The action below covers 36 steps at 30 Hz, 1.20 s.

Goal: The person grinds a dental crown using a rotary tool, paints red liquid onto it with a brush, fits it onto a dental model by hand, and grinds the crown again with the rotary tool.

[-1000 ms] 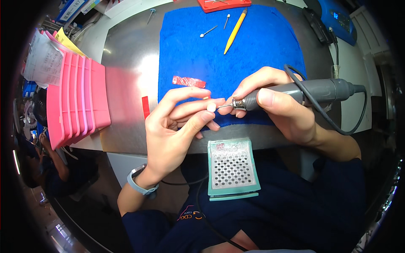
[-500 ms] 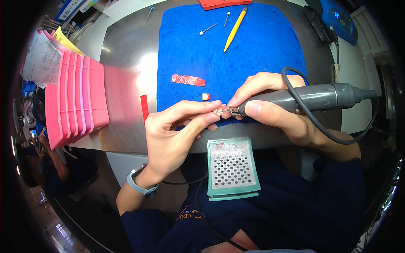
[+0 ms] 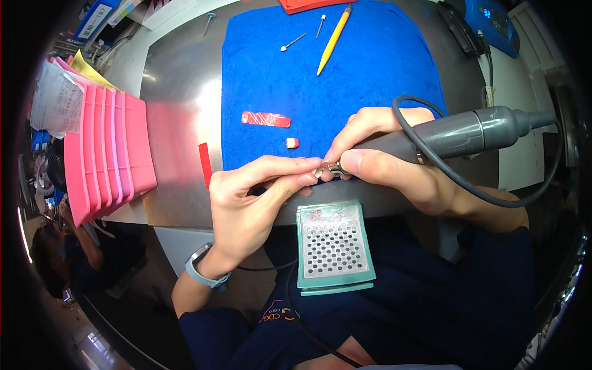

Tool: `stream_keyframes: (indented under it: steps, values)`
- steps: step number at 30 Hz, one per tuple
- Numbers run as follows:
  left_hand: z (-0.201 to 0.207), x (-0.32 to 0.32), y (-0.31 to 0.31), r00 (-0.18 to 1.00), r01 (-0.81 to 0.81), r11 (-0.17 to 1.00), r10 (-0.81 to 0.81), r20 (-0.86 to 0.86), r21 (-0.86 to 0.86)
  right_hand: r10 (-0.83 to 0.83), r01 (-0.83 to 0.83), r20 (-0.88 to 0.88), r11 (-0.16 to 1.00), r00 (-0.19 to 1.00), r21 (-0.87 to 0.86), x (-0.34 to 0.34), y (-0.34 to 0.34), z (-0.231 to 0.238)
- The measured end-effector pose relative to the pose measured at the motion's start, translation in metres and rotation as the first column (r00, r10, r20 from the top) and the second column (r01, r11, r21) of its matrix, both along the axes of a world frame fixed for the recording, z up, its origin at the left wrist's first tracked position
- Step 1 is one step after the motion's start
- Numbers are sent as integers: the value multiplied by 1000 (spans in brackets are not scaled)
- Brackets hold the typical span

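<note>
My left hand (image 3: 243, 194) pinches a small pale tooth-like piece (image 3: 318, 173) between thumb and fingertips; its exact kind is too small to tell. My right hand (image 3: 401, 166) grips a dark grey rotary handpiece (image 3: 459, 135), with the thumb along its near side. The handpiece's front end meets the pale piece between my fingertips, where the tip is partly hidden. Its black cable (image 3: 444, 169) loops over the handpiece and my right wrist. Just beyond the fingertips, a small red and white block (image 3: 292, 143) lies on a blue towel (image 3: 370, 68).
A red foil strip (image 3: 266, 119), a yellow pencil-like tool (image 3: 335, 40) and two small burs (image 3: 293, 42) lie on the towel. Left stand stacked pink trays (image 3: 111, 154). A green-framed perforated plate (image 3: 333, 246) sits at the near edge. A blue control box (image 3: 491, 24) is far right.
The handpiece's rear end has tilted slightly away from me and its cable loop has shifted. The pale piece has turned a little at my fingertips. The whole view has shifted slightly.
</note>
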<state>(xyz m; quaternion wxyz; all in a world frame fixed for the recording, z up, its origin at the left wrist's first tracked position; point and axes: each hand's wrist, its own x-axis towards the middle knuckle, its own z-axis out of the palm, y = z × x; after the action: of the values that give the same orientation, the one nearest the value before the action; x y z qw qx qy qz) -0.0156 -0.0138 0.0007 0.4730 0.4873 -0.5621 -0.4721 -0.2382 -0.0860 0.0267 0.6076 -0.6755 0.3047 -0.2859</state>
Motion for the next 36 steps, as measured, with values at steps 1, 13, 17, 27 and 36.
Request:
stream_keyframes:
  steps: [1, 13, 17, 27, 36]
  values:
    - [0, 0, 0, 1000, 3, 1000, -3, 0, 1, -8, 9, 31, 1000, 999, -5, 0, 1, -2]
    - [4, 3, 0, 1000, 4, 999, -5, 24, 33, 45, -46, 29, 997, 999, 55, -2, -3, 5]
    - [4, 3, 0, 999, 2, 999, -4, 35, 48, 39, -43, 70, 997, 997, 65, -2, -1, 1]
    - [0, 3, 0, 999, -3, 1000, 3, 49, 9, 63, -69, 44, 987, 997, 146, -1, -2, 6]
    - [1, 2, -1, 999, -11, 1000, 12, 51, -8, 19, -20, 48, 1000, 999, 7, 0, 0, -1]
